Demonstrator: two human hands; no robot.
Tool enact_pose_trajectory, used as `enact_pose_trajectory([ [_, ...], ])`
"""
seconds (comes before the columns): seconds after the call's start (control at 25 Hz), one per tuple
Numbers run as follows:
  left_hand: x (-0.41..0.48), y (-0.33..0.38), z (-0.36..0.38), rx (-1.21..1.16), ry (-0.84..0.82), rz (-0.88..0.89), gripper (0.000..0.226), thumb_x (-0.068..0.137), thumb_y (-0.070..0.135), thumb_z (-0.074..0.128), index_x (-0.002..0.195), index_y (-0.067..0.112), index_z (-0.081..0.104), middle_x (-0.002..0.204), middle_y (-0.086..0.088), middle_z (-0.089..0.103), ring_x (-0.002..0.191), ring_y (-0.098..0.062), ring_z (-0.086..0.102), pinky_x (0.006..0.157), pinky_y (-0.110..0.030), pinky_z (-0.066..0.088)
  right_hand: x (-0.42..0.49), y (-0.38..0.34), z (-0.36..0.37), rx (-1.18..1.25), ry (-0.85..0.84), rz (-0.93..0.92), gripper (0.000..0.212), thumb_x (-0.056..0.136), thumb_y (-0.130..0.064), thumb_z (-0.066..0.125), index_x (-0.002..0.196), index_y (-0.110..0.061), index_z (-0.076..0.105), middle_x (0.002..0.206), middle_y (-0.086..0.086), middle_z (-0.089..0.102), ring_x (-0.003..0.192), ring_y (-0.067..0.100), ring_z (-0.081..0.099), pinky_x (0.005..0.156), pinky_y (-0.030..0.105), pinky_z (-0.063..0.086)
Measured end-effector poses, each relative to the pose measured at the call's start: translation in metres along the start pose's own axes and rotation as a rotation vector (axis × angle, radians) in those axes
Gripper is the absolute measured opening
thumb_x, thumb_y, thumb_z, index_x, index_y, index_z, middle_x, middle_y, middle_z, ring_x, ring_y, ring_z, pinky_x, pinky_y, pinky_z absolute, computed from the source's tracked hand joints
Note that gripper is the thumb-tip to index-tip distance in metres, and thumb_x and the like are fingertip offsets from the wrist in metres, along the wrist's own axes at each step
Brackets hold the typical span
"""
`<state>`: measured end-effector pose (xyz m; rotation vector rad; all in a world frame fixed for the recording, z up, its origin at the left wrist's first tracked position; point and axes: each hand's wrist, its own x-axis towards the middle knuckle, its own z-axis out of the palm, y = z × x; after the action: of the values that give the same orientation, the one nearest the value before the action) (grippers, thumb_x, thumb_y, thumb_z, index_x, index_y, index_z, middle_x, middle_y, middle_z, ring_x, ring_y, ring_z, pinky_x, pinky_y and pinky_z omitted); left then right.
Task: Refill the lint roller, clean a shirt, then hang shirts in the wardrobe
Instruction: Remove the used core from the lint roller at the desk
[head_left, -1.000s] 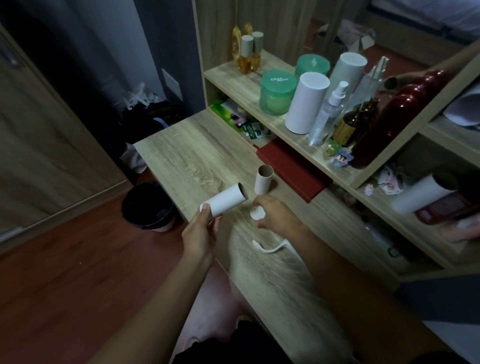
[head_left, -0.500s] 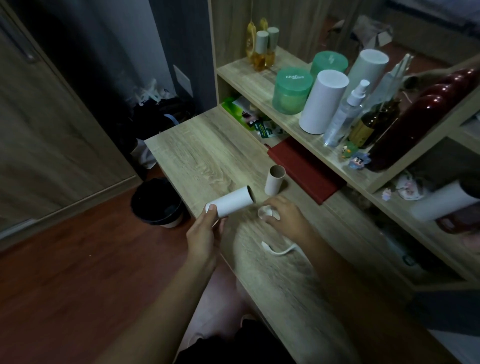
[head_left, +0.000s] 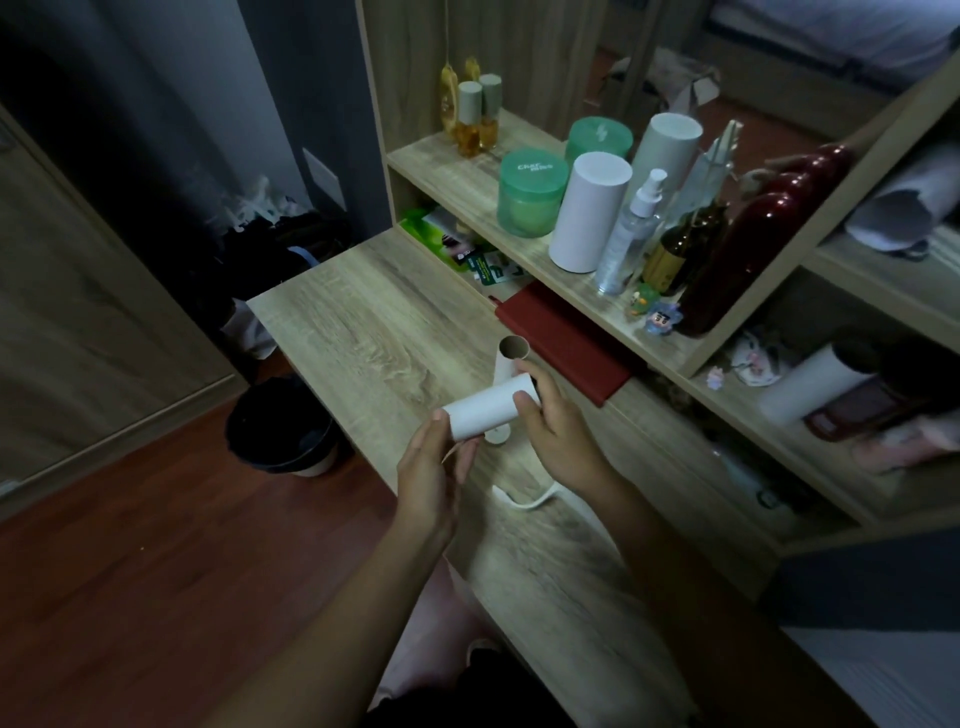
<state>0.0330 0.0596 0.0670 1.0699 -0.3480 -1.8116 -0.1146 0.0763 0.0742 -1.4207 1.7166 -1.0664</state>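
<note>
Both hands hold a white lint-roller refill roll (head_left: 485, 410) above the wooden desk (head_left: 374, 332). My left hand (head_left: 434, 475) grips its near end, and my right hand (head_left: 553, 431) curls round its far end. Just behind the roll an empty brown cardboard core (head_left: 511, 356) stands upright on the desk. Below my right wrist lies the white roller handle (head_left: 524, 500), partly hidden by the wrist. A small white part (head_left: 497, 435) sits on the desk under the roll.
A dark red notebook (head_left: 566, 345) lies under the shelf edge. The shelf (head_left: 467, 176) carries green jars, white cylinders, bottles and a dark red bottle. A black bin (head_left: 280, 428) stands on the floor left of the desk. Another white roll (head_left: 802, 384) lies on the lower right shelf.
My right hand has left the small white part on the desk and risen to grasp the far end of the refill roll. The left hand still holds the roll.
</note>
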Motion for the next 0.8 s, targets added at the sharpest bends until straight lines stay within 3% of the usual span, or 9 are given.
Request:
enact_pose_trajectory([
  [0.2,-0.003,0.001,0.002,0.006,-0.012,0.008,0.015,0.095,0.013,0.05,0.106,0.006,0.058,0.108,-0.013,0.062,0.098,-0.023,0.064,0.08,-0.025,0.056,0.002,0.002,-0.007,-0.02,-0.024,-0.026,0.041,0.1,-0.021,0.038,0.141,-0.018,0.035,0.139,0.007,0.044,0.113,0.005,0.047,0.083,0.0,0.036],
  [0.32,-0.002,0.001,0.004,0.008,-0.012,0.005,0.025,0.094,0.013,0.052,0.116,0.002,0.055,0.116,-0.017,0.059,0.107,-0.029,0.061,0.077,-0.025,0.057,0.002,0.004,-0.009,-0.003,-0.029,-0.032,0.042,0.097,-0.026,0.037,0.139,-0.019,0.037,0.134,0.007,0.046,0.091,-0.003,0.049,0.07,0.005,0.038],
  [0.56,-0.006,0.007,0.006,0.085,-0.06,0.02,0.021,0.087,0.012,0.061,0.107,0.007,0.06,0.11,-0.011,0.061,0.102,-0.027,0.064,0.078,-0.028,0.057,0.002,0.014,-0.009,0.245,0.003,0.05,0.041,0.095,-0.035,0.031,0.135,-0.028,0.039,0.135,0.002,0.048,0.121,0.02,0.051,0.093,0.04,0.045],
  [0.8,-0.011,0.01,0.01,0.133,-0.107,0.027,0.024,0.087,0.011,0.062,0.111,0.009,0.061,0.114,-0.012,0.062,0.101,-0.03,0.066,0.083,-0.03,0.056,0.003,0.008,-0.013,0.354,0.019,0.078,0.039,0.1,-0.025,0.028,0.137,-0.018,0.039,0.133,0.001,0.048,0.113,0.005,0.052,0.087,0.018,0.048],
])
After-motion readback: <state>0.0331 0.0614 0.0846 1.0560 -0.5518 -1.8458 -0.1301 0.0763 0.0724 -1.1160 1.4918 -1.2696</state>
